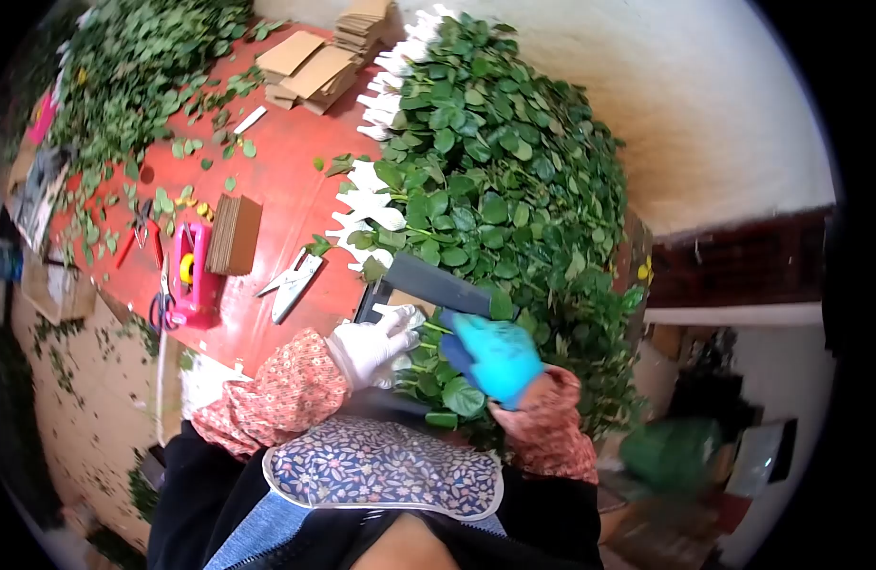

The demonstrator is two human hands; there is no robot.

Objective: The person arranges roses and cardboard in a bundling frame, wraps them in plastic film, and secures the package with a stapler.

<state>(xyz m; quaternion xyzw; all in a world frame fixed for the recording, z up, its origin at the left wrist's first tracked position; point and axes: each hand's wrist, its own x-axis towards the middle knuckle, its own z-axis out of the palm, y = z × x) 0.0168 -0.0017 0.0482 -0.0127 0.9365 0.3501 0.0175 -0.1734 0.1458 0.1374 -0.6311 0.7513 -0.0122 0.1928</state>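
Observation:
My left hand, in a white glove, has its fingers closed around the white-wrapped end of a leafy stem. Just to the right, my right hand, in a blue glove and slightly blurred, closes on the green stem below that wrapping. Both hands work over a dark tray-like holder with a piece of cardboard in it. More leafy stems lie under and beside the hands. Beyond the holder, a large pile of leafy stems has its white-wrapped ends facing left.
On the red table lie white-handled shears, a pink tape dispenser, scissors, red-handled pliers and a cardboard stack. More cardboard and a leaf heap are farther back. A wall stands behind the pile.

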